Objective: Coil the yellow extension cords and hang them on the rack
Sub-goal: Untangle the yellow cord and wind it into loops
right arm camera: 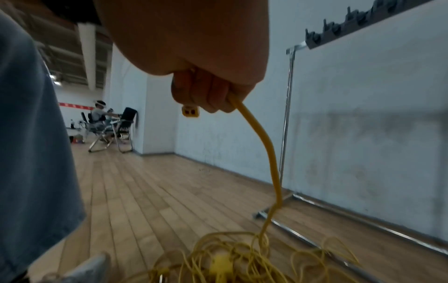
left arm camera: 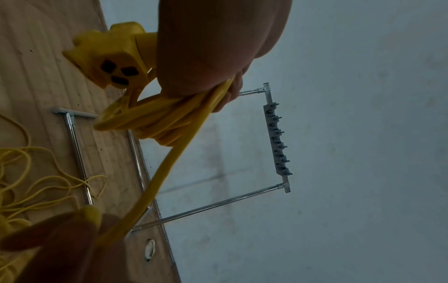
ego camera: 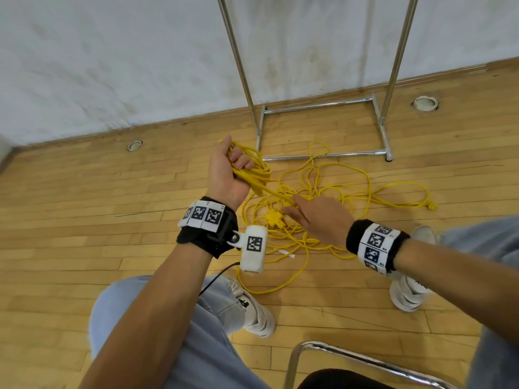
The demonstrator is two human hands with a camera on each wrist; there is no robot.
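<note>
Yellow cord loops (ego camera: 252,167) sit bunched in the left hand (ego camera: 227,175), whose fingers (ego camera: 241,161) are curled round the bundle; the loops' long axis runs from the fingertips back toward the wrist. In the left wrist view a three-way socket block (left arm camera: 109,63) juts out of that fist beside the heel of the palm, its slotted face turned toward the camera. One taut strand (ego camera: 276,195) leaves the bundle below the left fingers and slants down to the right hand (ego camera: 320,220), which pinches it between thumb and fingers, the other fingers lying fairly straight. Past the right fingertips the strand drops to the wooden floor (ego camera: 84,192), where the loose yellow extension cords (ego camera: 337,192) lie in a tangle beneath and beyond both hands. A second yellow socket block (ego camera: 273,217) rests in that tangle just under the right thumb, and a plug end (ego camera: 432,205) lies well out to the right of the fingers. Ahead of the left fingertips stands the metal rack (ego camera: 323,127), its base on the floor by the wall (ego camera: 112,66); its top rail with a row of hooks (left arm camera: 277,137) shows in the left wrist view.
</note>
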